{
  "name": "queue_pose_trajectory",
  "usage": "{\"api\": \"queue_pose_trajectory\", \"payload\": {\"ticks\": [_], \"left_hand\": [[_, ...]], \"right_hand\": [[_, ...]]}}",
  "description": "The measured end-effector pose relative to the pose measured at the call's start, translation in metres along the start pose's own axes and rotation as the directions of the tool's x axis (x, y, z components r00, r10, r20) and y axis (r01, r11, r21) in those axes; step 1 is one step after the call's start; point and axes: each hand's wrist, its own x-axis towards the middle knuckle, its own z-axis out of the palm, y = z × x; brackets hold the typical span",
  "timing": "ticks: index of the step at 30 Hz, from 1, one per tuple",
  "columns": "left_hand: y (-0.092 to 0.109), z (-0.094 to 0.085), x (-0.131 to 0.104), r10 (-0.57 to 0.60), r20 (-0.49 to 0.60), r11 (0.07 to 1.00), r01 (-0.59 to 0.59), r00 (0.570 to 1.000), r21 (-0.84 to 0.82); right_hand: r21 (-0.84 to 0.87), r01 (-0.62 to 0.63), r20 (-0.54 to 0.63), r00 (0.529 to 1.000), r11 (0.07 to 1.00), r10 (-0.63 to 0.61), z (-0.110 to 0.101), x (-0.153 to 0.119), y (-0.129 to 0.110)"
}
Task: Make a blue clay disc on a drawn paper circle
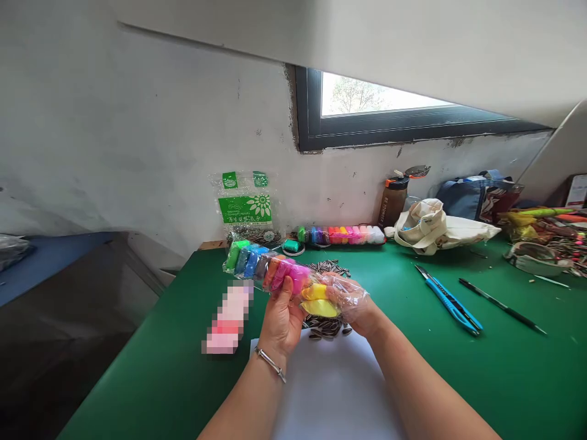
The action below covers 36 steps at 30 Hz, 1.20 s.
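A long clear bag of coloured clay packs (251, 261) is held up over the green table (174, 348), slanting from upper left to lower right. My left hand (283, 321) grips it from below near the pink packs, thumb in front. At the bag's right end, my right hand (351, 302) is closed on the clear plastic beside the yellow packs. Under and behind the bag lie sunflower seeds (328, 328), partly hidden by it. White paper (334, 391) lies on the table below my hands.
Behind stand a bag of seeds (245, 211), a second row of clay packs (343, 235) and a brown bottle (393, 201). To the right are a cloth bag (426, 227), a blue cutter (449, 300), a pen (502, 305) and glasses (536, 260). A blurred pink item (228, 321) lies left.
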Motion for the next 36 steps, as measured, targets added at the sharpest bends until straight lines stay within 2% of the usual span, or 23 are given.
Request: {"api": "queue_pose_trajectory", "payload": {"ticks": [6, 9, 15, 18, 20, 23, 27, 30, 33, 36], "left_hand": [[0.006, -0.001, 0.000, 0.063, -0.022, 0.998, -0.062, 0.998, 0.021], [0.011, -0.001, -0.001, 0.083, -0.038, 0.996, -0.082, 0.996, 0.029], [0.021, 0.001, 0.001, 0.174, -0.031, 0.983, -0.173, 0.984, 0.058], [0.026, -0.001, 0.003, 0.252, -0.040, 0.966, -0.249, 0.967, 0.064], [0.029, -0.003, 0.004, 0.262, -0.061, 0.963, -0.257, 0.963, 0.084], [0.036, -0.007, 0.006, 0.279, -0.062, 0.955, -0.270, 0.958, 0.121], [0.042, -0.011, 0.008, 0.370, -0.059, 0.918, -0.356, 0.927, 0.177], [0.037, -0.009, 0.007, 0.330, -0.063, 0.923, -0.308, 0.942, 0.232], [0.027, -0.004, 0.005, 0.299, -0.010, 0.923, -0.286, 0.954, 0.256], [0.023, 0.001, 0.000, 0.277, 0.048, 0.928, -0.280, 0.960, 0.246]], "right_hand": [[-0.092, -0.027, 0.117, 0.992, 0.995, 0.038, -0.006, -0.004, -0.007], [-0.160, -0.019, 0.128, 0.991, 0.987, 0.040, -0.011, -0.004, -0.010], [-0.220, -0.024, 0.046, 0.998, 0.975, 0.034, -0.019, -0.004, -0.009], [-0.314, 0.003, 0.038, 0.999, 0.949, 0.010, -0.019, -0.004, -0.010], [-0.383, 0.015, 0.033, 0.999, 0.924, -0.002, -0.021, -0.003, -0.009], [-0.452, 0.052, -0.070, 0.993, 0.890, -0.094, -0.030, 0.000, -0.006], [-0.447, 0.081, -0.213, 0.957, 0.891, -0.194, -0.039, 0.003, -0.002], [-0.428, 0.106, -0.210, 0.954, 0.897, -0.213, -0.028, 0.000, -0.003], [-0.472, 0.074, -0.088, 0.987, 0.879, -0.131, -0.010, -0.003, -0.002], [-0.503, 0.043, -0.068, 0.994, 0.863, -0.089, 0.003, -0.003, 0.002]]}}
